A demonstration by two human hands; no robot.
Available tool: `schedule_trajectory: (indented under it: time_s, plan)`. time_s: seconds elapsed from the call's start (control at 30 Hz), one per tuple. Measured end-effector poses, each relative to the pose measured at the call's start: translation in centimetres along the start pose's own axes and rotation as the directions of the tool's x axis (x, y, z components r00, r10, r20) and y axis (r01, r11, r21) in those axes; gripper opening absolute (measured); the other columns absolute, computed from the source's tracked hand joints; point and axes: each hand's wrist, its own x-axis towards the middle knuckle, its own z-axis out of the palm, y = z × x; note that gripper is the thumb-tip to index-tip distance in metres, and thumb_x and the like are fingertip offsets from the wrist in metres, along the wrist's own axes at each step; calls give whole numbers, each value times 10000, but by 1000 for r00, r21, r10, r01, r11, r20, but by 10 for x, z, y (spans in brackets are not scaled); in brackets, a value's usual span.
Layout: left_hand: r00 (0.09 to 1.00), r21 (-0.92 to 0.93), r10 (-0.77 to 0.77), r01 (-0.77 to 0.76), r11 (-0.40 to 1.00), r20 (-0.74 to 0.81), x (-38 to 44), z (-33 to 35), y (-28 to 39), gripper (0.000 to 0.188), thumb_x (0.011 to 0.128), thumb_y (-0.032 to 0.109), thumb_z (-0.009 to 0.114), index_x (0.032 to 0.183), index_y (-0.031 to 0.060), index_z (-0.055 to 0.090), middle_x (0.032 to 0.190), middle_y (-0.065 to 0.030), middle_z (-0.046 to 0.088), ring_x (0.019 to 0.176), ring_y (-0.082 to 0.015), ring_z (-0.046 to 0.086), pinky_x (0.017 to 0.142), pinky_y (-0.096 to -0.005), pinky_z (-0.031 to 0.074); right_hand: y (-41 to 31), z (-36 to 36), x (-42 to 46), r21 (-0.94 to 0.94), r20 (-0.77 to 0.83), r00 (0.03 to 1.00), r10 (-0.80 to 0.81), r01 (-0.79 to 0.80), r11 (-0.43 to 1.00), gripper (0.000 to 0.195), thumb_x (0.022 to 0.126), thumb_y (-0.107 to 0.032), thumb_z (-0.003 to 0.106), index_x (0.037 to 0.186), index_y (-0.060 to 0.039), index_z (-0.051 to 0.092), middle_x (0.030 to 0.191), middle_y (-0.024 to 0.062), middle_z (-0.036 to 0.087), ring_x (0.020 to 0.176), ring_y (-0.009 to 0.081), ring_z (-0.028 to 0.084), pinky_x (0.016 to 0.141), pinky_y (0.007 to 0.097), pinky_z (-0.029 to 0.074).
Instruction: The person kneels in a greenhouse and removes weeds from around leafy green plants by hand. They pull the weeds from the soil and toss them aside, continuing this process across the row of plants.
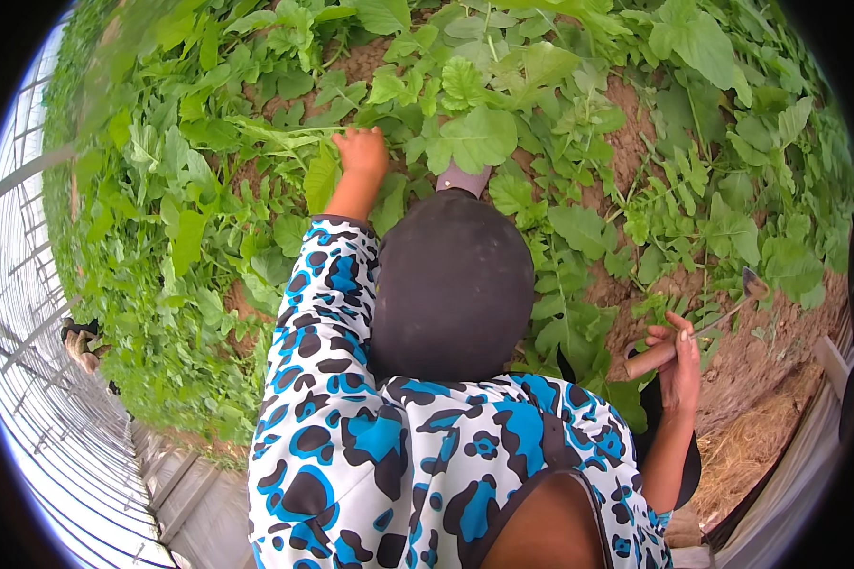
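My left hand (pixel 363 155) is curled among broad-leaved green plants. A leafy stem (pixel 285 131) reaches leftward from its fingers, which appear closed on it; leaves hide part of the grip. At the right, my right hand (pixel 677 370) holds a small hand hoe (pixel 649 361) by its short wooden handle. The hoe's thin metal shank slants up and right to a small blade (pixel 754 286), just above bare soil. Lobed leaves (pixel 473 139) spread ahead of my bent, dark-clothed knee (pixel 455 284), between the two hands.
Brown soil (pixel 776 355) with dry straw (pixel 754 444) borders the plants on the right, beside a wooden post (pixel 833 366) and plastic sheeting. Dense foliage (pixel 185 341) fills the left. Greenhouse ribs (pixel 35 263) curve along the far left. A crouching figure (pixel 80 347), possibly a person, is there.
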Motion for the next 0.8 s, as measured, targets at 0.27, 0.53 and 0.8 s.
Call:
schedule_trajectory:
  time_s: [0.27, 0.53, 0.8]
  plan:
    - [988, -109, -25, 42, 993, 152, 33, -30, 5, 306, 946, 192, 466, 1167, 138, 671, 1167, -80, 682, 1093, -292, 624, 984, -559, 354, -1, 3, 3, -25, -11, 1000, 26, -26, 999, 597, 950, -512, 565, 1317, -42, 524, 1036, 116, 653, 889, 159, 616, 802, 290, 507]
    - [983, -311, -169, 141, 940, -66, 69, -51, 10, 269, 898, 269, 568, 1073, 88, 660, 1068, -120, 688, 1003, -315, 657, 839, -466, 511, -9, 12, 10, 28, 10, 999, 40, -40, 999, 473, 972, -421, 570, 1256, -42, 557, 1007, 114, 656, 866, 175, 630, 797, 302, 505]
    - [869, -309, 103, -280, 909, -484, 107, -143, 57, 250, 893, 205, 576, 1120, 112, 624, 1137, -69, 618, 1134, -283, 577, 938, -434, 483, -11, 16, 16, 20, -17, 998, 53, -53, 998, 469, 972, -413, 570, 1255, -39, 554, 1002, 116, 655, 863, 170, 624, 801, 301, 498]
